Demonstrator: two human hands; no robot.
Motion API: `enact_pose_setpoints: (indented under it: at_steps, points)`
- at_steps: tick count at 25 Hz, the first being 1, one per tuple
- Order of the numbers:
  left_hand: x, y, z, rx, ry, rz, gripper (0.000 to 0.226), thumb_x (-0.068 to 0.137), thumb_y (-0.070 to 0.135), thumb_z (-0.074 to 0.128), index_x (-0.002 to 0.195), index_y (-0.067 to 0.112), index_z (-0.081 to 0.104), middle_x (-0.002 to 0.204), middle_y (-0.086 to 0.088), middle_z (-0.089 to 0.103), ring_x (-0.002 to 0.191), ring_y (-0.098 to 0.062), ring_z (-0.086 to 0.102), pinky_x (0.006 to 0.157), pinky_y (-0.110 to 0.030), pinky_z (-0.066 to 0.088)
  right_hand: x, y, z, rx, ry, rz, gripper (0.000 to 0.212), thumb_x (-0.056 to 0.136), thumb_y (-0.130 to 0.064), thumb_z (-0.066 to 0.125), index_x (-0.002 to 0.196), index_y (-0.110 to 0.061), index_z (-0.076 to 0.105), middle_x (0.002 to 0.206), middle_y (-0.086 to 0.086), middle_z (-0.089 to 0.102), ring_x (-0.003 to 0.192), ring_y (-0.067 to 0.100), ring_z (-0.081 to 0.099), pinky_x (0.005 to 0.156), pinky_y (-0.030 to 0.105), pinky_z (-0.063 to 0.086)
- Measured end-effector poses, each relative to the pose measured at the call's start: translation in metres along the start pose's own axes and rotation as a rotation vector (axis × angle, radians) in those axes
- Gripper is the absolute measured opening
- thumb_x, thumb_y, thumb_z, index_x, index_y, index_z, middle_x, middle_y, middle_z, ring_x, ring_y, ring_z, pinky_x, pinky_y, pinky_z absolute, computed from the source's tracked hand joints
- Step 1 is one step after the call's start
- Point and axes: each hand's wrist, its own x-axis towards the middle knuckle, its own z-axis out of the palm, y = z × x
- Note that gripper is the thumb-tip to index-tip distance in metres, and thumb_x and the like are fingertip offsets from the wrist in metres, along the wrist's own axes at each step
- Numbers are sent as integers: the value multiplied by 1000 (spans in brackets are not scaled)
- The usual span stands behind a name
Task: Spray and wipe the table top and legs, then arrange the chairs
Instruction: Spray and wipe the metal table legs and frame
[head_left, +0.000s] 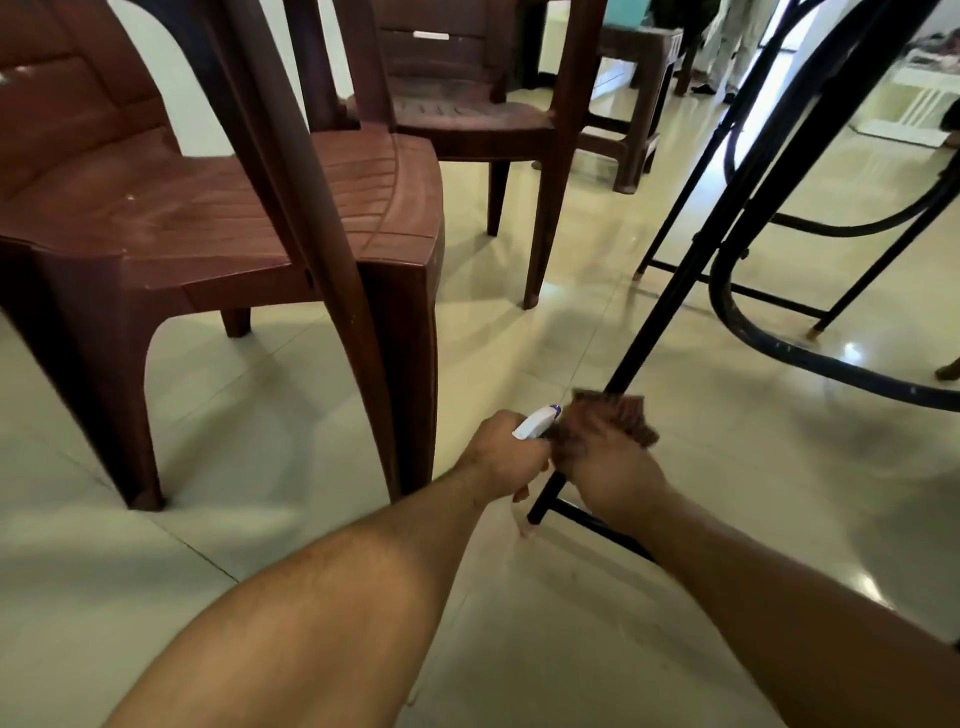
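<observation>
Head cam, low, angled down, close to floor (675, 597).

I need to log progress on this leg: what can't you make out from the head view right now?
- Table top: cut off by the upper edge, so its state is unknown.
- Cloth: motion-blurred and mostly covered by the right hand.
- Spray bottle: only the nozzle shows; the left hand hides the body.
- Leg: the wiped stretch sits under the cloth.

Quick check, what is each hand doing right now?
Left hand: closed on the spray bottle.
Right hand: closed on the brown cloth, wrapped around the black table leg.
</observation>
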Motion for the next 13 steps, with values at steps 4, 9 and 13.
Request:
enact_pose_setpoints:
  at_steps: [4, 9, 13]
  points:
    - [6, -26, -3, 129, -37, -50, 17, 89, 15, 53, 100, 6, 63, 102, -19, 72, 44, -22, 58, 50, -29, 50, -7, 9, 9, 49, 152, 102, 44, 99, -16, 36, 138, -10, 57, 143, 12, 54, 140, 42, 37, 121, 59, 10]
    - [13, -44, 9, 183, -108, -114, 19, 88, 16, 55, 104, 6, 61, 100, -19, 70, 53, -27, 63, 53, -31, 51, -22, 0, 30, 121, 24, -42, 65, 86, -8, 27, 145, -21, 52, 150, -2, 50, 148, 30, 31, 120, 52, 19]
    - [11, -62, 20, 216, -186, -162, 20, 96, 18, 56, 109, 4, 59, 92, -19, 65, 66, -31, 63, 63, -38, 55, -20, 0, 35, 230, 54, -43, 60, 91, -17, 24, 143, -24, 53, 151, -6, 49, 150, 22, 28, 117, 50, 30]
